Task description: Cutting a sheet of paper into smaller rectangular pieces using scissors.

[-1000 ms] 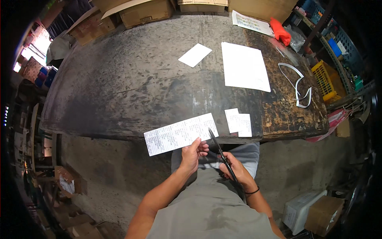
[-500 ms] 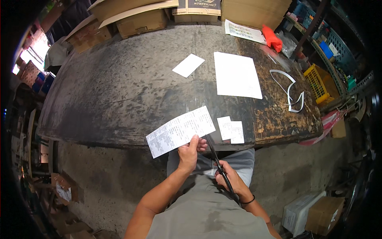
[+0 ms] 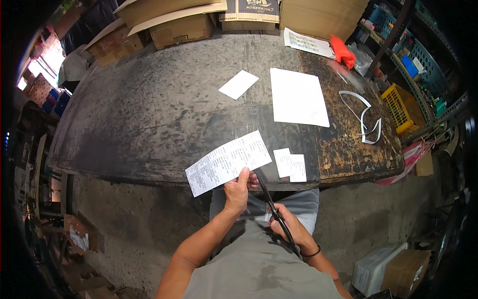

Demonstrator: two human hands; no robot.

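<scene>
My left hand (image 3: 238,192) pinches a long strip of printed white paper (image 3: 226,164) by its lower edge, thumb on top, above the near edge of the table. Long black scissors (image 3: 265,191) are in my closed right hand (image 3: 289,222), over my lap. Their blades point up and away, with the tips at the paper's lower edge near my left fingers. Whether the blades have entered the paper is hard to see. Two small printed slips (image 3: 290,165) lie overlapping on the table just right of the strip.
On the dark worn table (image 3: 149,109) lie a white sheet stack (image 3: 299,97), a smaller white card (image 3: 239,84) and curled white offcuts (image 3: 366,112). Cardboard boxes (image 3: 181,31) line the far edge, beside a red bag (image 3: 342,52). Shelves with a yellow crate (image 3: 396,107) stand right.
The view has shifted slightly. The paper strip has tilted a little, and the scissor tips sit marginally closer to my left fingers. Both hands keep their holds.
</scene>
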